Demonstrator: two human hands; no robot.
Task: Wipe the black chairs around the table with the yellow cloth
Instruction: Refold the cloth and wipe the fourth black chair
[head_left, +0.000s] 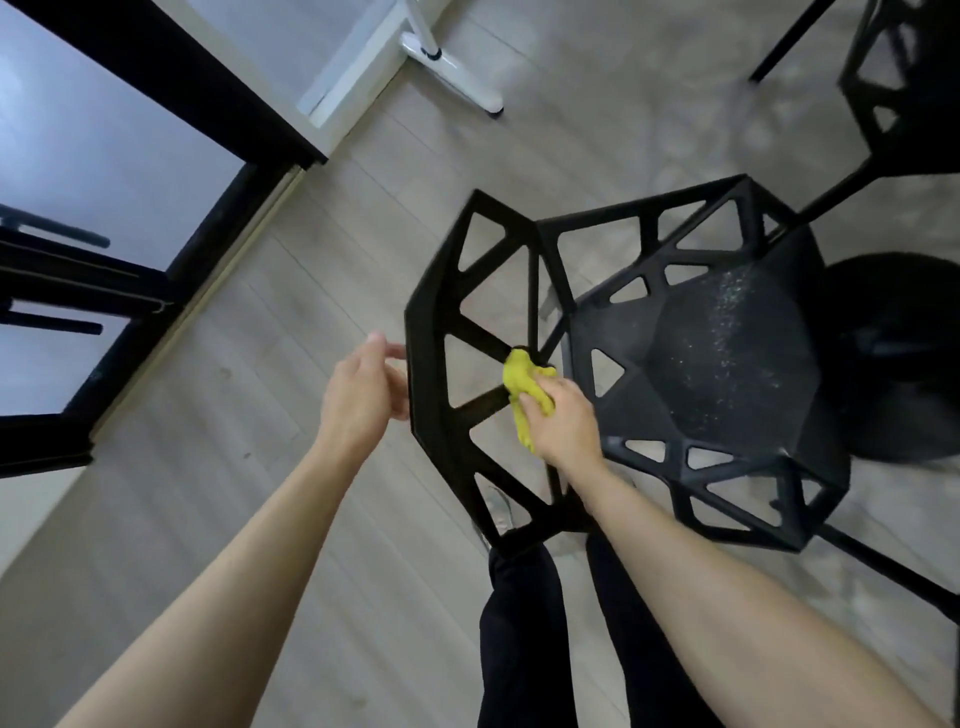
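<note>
A black chair (649, 358) is being wiped along its backrest struts, the bunched yellow cloth (524, 382) being gripped by the right hand (563, 426). The frame's outer edge is being steadied by the left hand (363, 395), fingers loosely open. Each strut is probably best followed end to end; the speckled seat is not yet being cleaned.

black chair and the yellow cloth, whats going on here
A person is wiping the black chair from behind its backrest. The right hand grips the bunched yellow cloth and presses it onto a bar of the openwork backrest. The left hand rests at the backrest's outer edge, fingers loose. Pale specks show on the seat. A second black chair stands further off.
</note>
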